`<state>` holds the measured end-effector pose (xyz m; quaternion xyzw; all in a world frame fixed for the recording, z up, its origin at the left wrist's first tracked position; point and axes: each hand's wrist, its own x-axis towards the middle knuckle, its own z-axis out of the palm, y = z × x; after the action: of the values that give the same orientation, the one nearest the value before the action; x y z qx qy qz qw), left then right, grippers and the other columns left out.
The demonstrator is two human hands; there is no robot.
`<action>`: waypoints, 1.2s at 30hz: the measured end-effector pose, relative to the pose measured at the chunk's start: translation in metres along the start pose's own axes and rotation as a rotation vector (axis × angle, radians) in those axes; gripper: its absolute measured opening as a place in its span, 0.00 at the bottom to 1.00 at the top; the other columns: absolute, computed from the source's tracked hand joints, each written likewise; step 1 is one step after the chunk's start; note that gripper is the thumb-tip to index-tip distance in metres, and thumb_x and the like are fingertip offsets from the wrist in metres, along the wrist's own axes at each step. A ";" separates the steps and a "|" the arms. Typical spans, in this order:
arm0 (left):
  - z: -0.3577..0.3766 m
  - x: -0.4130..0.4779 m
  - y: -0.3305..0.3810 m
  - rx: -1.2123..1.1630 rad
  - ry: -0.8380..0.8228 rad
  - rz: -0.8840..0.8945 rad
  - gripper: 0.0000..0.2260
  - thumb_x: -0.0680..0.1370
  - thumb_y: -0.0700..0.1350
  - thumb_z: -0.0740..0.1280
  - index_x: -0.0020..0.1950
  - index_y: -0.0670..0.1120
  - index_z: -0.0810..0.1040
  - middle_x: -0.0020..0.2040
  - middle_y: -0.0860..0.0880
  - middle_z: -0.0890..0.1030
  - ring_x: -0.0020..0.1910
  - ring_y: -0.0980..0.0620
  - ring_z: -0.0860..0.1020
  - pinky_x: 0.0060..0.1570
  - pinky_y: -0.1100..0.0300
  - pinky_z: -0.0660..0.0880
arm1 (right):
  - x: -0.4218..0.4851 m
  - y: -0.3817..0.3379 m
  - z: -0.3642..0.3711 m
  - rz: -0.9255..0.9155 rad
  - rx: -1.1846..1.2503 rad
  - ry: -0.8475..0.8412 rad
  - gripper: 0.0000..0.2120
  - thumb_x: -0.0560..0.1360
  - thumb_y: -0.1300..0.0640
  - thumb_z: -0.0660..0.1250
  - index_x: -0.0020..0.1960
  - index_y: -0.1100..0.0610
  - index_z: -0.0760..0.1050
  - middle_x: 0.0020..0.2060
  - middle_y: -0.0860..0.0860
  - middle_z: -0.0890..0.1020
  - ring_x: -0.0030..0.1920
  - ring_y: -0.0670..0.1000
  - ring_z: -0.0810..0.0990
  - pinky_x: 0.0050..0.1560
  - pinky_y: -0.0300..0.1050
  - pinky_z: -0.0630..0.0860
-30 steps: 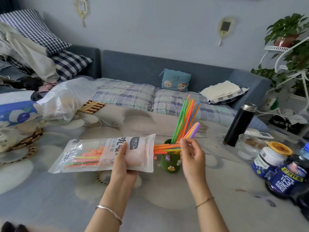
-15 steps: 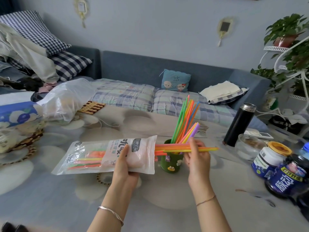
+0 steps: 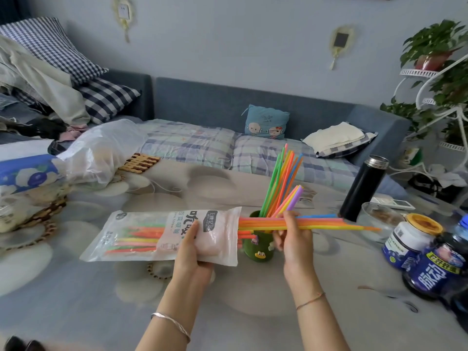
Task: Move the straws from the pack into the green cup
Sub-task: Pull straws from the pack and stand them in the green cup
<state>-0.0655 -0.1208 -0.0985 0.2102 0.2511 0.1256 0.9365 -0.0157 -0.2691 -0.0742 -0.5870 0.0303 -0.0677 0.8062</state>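
My left hand point(image 3: 193, 249) grips the clear straw pack point(image 3: 141, 235) near its open right end and holds it level above the table. Coloured straws still lie inside it. My right hand point(image 3: 295, 235) pinches a bundle of straws point(image 3: 326, 222) that sticks out of the pack's mouth and points right. Just behind both hands stands the green cup point(image 3: 257, 249), partly hidden by the pack and my right fingers. Several straws point(image 3: 281, 181) stand in the cup and fan upward.
A black flask point(image 3: 363, 188), a glass bowl point(image 3: 377, 219), a yellow-lidded jar point(image 3: 410, 241) and a dark blue bottle point(image 3: 439, 269) crowd the table's right side. A plastic bag point(image 3: 101, 150) and woven mats point(image 3: 38, 219) lie at the left. A sofa runs behind the table.
My right hand has drawn the bundle of straws further out of the pack to the right. My left hand and the pack have hardly moved.
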 end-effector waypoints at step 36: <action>-0.006 0.004 0.008 -0.030 0.024 0.014 0.11 0.79 0.42 0.66 0.61 0.46 0.75 0.48 0.48 0.82 0.44 0.50 0.80 0.46 0.52 0.77 | 0.070 -0.027 0.000 -0.274 -0.899 -0.270 0.15 0.77 0.49 0.62 0.34 0.55 0.74 0.25 0.49 0.73 0.27 0.47 0.75 0.32 0.40 0.71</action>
<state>-0.0662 -0.1101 -0.1009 0.1964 0.2589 0.1383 0.9356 0.0512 -0.2869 -0.0467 -0.8791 -0.1259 -0.0766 0.4532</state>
